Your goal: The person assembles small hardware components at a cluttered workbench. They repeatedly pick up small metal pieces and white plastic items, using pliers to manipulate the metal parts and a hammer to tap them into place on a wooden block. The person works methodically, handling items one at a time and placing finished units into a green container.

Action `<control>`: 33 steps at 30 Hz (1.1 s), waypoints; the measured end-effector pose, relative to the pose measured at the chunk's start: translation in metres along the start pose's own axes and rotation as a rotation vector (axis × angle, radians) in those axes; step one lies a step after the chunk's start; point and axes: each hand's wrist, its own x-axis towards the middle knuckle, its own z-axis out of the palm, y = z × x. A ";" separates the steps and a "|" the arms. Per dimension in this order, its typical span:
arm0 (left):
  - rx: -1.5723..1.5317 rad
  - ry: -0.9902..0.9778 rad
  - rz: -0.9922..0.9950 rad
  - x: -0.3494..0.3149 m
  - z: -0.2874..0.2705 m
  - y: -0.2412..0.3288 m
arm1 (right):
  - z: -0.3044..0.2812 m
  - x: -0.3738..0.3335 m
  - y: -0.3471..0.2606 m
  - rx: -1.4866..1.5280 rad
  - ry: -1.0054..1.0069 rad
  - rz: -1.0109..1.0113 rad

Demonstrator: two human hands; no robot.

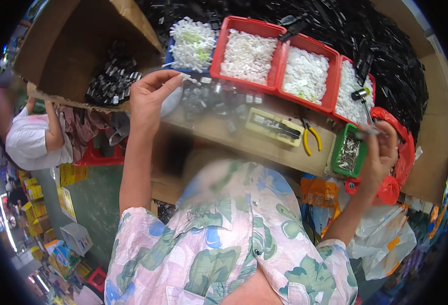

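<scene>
One small white plastic piece (188, 78) is at the fingertips of my left hand (150, 96), thumb and forefinger pinching it. To handle it well, I judge a light, steady pinch near one end best, leaving the other end clear and in sight. The piece lies just right of that hand, held above the desk (291, 156). Just beyond is a blue tray (169, 57) of white sticks; below, clear plastic pieces (198, 99) lie scattered. Rightward run red trays (281, 66) of small white parts. My right hand (380, 150), well apart, is bent and blurred beside a green tray (340, 144) of metal pins. A metal tool (367, 110) rises near its fingers; I cannot tell whether they grip it. Yellow-handled pliers (307, 143) lie between my hands.
</scene>
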 end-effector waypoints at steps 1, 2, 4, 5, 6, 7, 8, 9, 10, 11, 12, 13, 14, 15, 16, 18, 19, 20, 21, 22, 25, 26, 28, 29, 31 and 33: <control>-0.062 -0.073 -0.045 -0.002 0.004 -0.004 | 0.022 -0.002 -0.003 0.095 -0.041 0.016; -0.210 -0.114 -0.127 -0.007 0.014 -0.005 | 0.047 -0.005 -0.008 0.187 -0.082 0.029; -0.501 -0.200 -0.304 -0.018 0.042 -0.005 | 0.083 -0.009 -0.017 0.310 -0.097 0.107; -0.542 -0.218 -0.328 -0.022 0.057 -0.009 | 0.095 -0.010 -0.013 0.405 -0.088 0.134; -0.584 -0.236 -0.344 -0.027 0.071 -0.015 | 0.106 -0.013 -0.007 0.501 -0.082 0.152; -0.548 -0.263 -0.354 -0.031 0.081 -0.019 | 0.117 -0.014 -0.007 0.596 -0.071 0.168; -0.543 -0.258 -0.383 -0.035 0.092 -0.021 | 0.125 -0.015 -0.005 0.696 -0.061 0.184; -0.537 -0.253 -0.413 -0.039 0.102 -0.023 | 0.130 -0.017 0.000 0.683 -0.046 0.171; -0.530 -0.240 -0.440 -0.041 0.109 -0.025 | 0.133 -0.019 0.001 0.706 -0.046 0.165; -0.678 -0.270 -0.474 -0.042 0.113 -0.031 | 0.135 -0.020 0.002 0.731 -0.046 0.158; -0.720 -0.281 -0.478 -0.043 0.118 -0.031 | 0.135 -0.021 0.002 0.755 -0.048 0.152; -0.762 -0.289 -0.480 -0.045 0.121 -0.032 | 0.136 -0.021 0.002 0.746 -0.035 0.133; -0.804 -0.296 -0.481 -0.047 0.125 -0.032 | 0.136 -0.022 0.002 0.731 -0.040 0.126; -0.793 -0.286 -0.471 -0.050 0.130 -0.029 | 0.135 -0.022 0.003 0.716 -0.045 0.119; -0.782 -0.284 -0.480 -0.050 0.131 -0.028 | 0.134 -0.023 0.004 0.701 -0.051 0.111; -0.759 -0.280 -0.498 -0.051 0.132 -0.026 | 0.135 -0.023 0.006 0.690 -0.060 0.113; -0.767 -0.269 -0.506 -0.052 0.132 -0.026 | 0.136 -0.024 0.006 0.683 -0.065 0.114; -0.775 -0.259 -0.513 -0.054 0.132 -0.026 | 0.137 -0.024 0.005 0.687 -0.064 0.107; -0.783 -0.248 -0.520 -0.055 0.132 -0.026 | 0.137 -0.024 0.004 0.691 -0.064 0.101; -0.809 -0.244 -0.548 -0.055 0.132 -0.028 | 0.138 -0.024 0.003 0.696 -0.063 0.095; -0.867 -0.249 -0.614 -0.058 0.132 -0.032 | 0.139 -0.026 0.003 0.601 -0.073 0.019; -0.871 -0.262 -0.625 -0.060 0.133 -0.031 | 0.140 -0.026 0.004 0.548 -0.095 -0.008; -0.865 -0.273 -0.634 -0.062 0.135 -0.028 | 0.140 -0.028 0.006 0.442 -0.137 -0.063; -0.854 -0.271 -0.633 -0.062 0.136 -0.026 | 0.140 -0.027 0.005 0.437 -0.129 -0.042; -0.832 -0.273 -0.621 -0.062 0.136 -0.025 | 0.137 -0.026 0.001 0.429 -0.107 0.001; -0.809 -0.281 -0.602 -0.061 0.135 -0.026 | 0.131 -0.022 0.000 0.359 -0.142 0.107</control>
